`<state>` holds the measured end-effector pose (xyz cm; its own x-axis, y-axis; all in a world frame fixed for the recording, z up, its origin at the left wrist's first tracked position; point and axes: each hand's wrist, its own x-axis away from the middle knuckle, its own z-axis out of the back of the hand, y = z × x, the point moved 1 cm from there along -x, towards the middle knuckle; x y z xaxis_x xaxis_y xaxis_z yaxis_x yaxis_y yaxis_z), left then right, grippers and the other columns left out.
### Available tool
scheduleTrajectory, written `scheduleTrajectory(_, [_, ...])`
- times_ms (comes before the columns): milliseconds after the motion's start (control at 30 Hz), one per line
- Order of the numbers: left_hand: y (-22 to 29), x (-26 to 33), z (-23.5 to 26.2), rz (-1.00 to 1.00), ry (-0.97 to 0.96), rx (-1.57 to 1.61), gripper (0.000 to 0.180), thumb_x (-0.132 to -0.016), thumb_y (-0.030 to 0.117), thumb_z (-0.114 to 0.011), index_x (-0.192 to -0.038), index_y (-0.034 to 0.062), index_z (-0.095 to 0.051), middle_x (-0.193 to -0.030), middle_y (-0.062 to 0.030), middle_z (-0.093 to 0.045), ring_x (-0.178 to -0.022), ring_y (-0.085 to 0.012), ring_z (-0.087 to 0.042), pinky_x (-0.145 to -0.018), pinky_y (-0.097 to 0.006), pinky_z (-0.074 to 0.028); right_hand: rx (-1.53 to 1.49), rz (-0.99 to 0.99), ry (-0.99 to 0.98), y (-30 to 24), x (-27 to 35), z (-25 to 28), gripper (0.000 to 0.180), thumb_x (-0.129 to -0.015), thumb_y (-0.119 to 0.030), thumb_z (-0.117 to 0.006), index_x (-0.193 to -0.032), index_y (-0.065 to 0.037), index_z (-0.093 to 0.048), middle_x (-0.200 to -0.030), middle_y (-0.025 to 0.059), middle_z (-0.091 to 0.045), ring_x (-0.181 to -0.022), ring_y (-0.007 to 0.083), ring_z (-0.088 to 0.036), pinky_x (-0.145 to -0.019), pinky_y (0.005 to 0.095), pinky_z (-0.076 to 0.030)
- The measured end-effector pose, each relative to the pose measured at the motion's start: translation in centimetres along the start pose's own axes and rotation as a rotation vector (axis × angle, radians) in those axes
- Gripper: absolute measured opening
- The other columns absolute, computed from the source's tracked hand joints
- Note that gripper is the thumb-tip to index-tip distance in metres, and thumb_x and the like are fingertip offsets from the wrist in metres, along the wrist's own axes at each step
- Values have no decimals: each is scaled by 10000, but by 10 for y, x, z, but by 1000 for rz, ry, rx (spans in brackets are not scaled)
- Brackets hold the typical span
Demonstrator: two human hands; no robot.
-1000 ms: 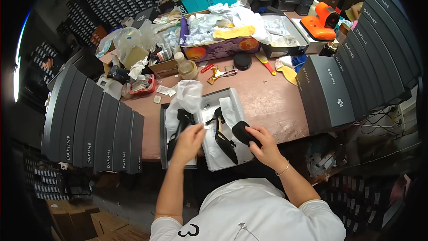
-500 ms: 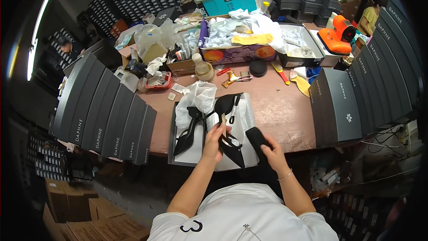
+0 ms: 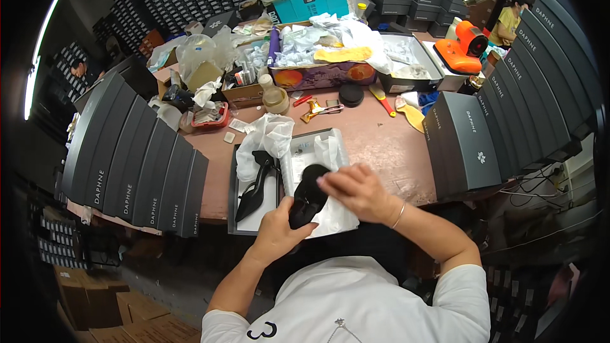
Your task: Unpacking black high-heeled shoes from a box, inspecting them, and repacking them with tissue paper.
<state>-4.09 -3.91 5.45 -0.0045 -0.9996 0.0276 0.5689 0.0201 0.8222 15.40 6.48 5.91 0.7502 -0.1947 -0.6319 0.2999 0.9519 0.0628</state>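
My left hand [image 3: 279,232] is wrapped round a black slingback shoe [image 3: 304,211], held tilted over the open shoe box [image 3: 287,181]. My right hand [image 3: 363,192], slightly blurred, has its fingers bent against the upper end of the shoe. At those fingertips is a dark rounded shape that looks like the black oblong pad [image 3: 314,174]; its outline merges with the shoe. The other black heeled shoe [image 3: 255,194] lies on its side in the left part of the box. White tissue paper [image 3: 270,136] spills from the box's far left corner.
Grey shoe boxes stand in a row at left [image 3: 136,159] and in a stack at right [image 3: 467,146]. Along the table's back are a pump bottle [image 3: 274,96], a round black tin [image 3: 351,95], a red-yellow brush [image 3: 382,100], a paper-filled carton [image 3: 330,75] and an orange device [image 3: 459,54].
My left hand has lifted the right-hand shoe from the box and brought it nearer. My right hand has moved left, bringing the black pad onto the shoe. The view has shifted slightly.
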Motion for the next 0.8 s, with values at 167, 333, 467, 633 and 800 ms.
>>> scheduleTrajectory(167, [-8, 1, 9, 123, -78, -395, 493, -682, 207, -802, -1064, 20, -554, -817, -189, -658, -761, -358, -659, -677, -379, -519, -121, -96, 153, -1, -13, 19, 395, -721, -150, -636, -1110, -85, -665, -1041, 23, -583, -881, 182, -570, -777, 316, -415])
scheduleTrajectory(333, [-14, 10, 7, -168, -60, -522, 373, -726, 192, -752, -964, 33, -513, -772, -153, -646, -692, -359, -641, -599, -436, -502, 59, -7, -493, 44, 13, -13, 239, -793, -182, -592, -993, -87, -683, -1011, -5, -577, -924, 164, -529, -755, 320, -410])
scheduleTrajectory(467, [-24, -1, 4, -204, -27, -465, 362, -727, 198, -751, -941, 36, -509, -771, -150, -643, -696, -359, -640, -599, -436, -499, -317, 91, -179, -20, -12, 17, 343, -794, -154, -589, -1123, -98, -668, -1030, 17, -583, -986, 166, -549, -797, 317, -421])
scheduleTrajectory(633, [-22, 1, 5, -54, -54, -442, 420, -699, 216, -788, -965, 28, -525, -763, -154, -637, -710, -350, -645, -613, -417, -496, -38, -282, -178, 75, 57, -49, 289, -756, -79, -582, -1032, -111, -663, -1009, 40, -610, -940, 236, -561, -795, 375, -439])
scheduleTrajectory(800, [-17, -6, 3, -2, -44, -252, 457, -699, 289, -804, -951, 26, -527, -773, -172, -639, -732, -380, -637, -644, -436, -486, -9, -616, 20, 124, 107, -88, 392, -828, -134, -639, -1208, -55, -583, -1144, 136, -612, -1065, 338, -561, -873, 424, -456])
